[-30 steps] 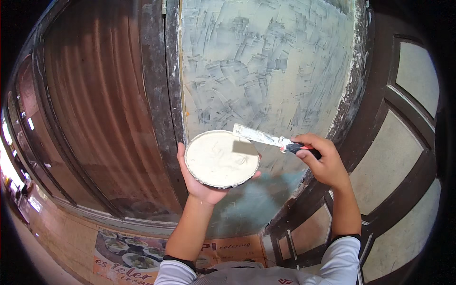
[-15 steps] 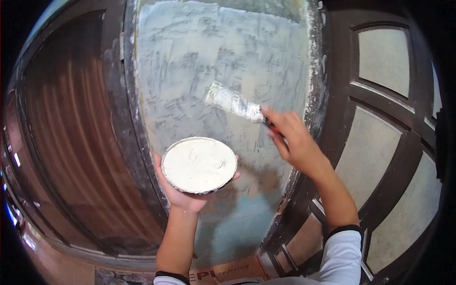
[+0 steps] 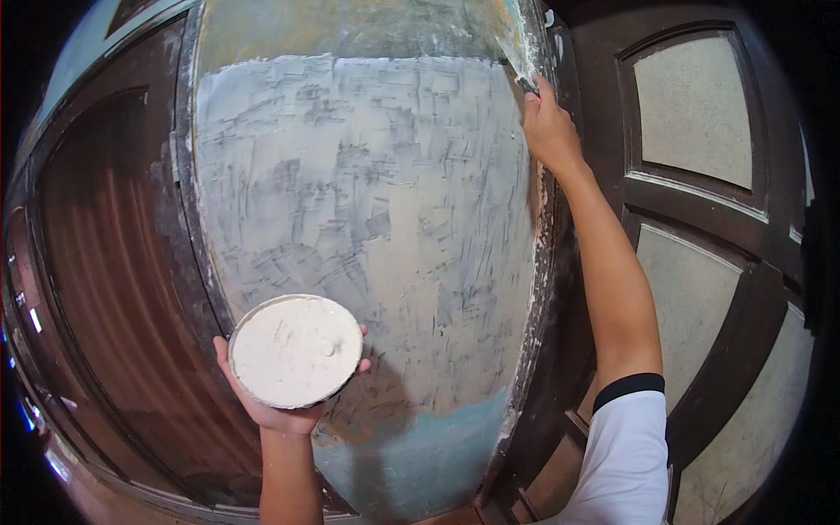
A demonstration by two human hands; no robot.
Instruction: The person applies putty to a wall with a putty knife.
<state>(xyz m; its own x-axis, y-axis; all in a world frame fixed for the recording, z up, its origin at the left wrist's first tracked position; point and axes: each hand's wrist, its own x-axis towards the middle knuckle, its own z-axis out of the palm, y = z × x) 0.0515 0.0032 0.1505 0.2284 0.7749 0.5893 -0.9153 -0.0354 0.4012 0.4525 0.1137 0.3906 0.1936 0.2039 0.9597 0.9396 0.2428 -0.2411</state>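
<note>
My left hand (image 3: 289, 418) cups a round bowl of white putty (image 3: 296, 352) from below, its fingers showing at both sides of the rim. The putty fills the bowl almost to the edge and has a small lump on top. High up at the right, my right hand (image 3: 551, 127) grips the handle of a putty knife (image 3: 516, 63). Its blade lies at the upper right edge of the wall panel (image 3: 367, 192), near the frame; whether it touches cannot be made out. White putty in rough strokes covers most of that panel.
A bare, stained strip (image 3: 350, 31) runs along the panel's top, and pale blue paint (image 3: 429, 446) shows at its bottom. On the left is a dark wooden door (image 3: 114, 289) with a brown, curtain-like pane. A dark panelled door (image 3: 604, 289) with pale insets stands on the right.
My right hand has carried the putty knife up and right, from mid-panel to its upper right edge. The bowl in my left hand sits lower and further left in view. The view has shifted upward.
</note>
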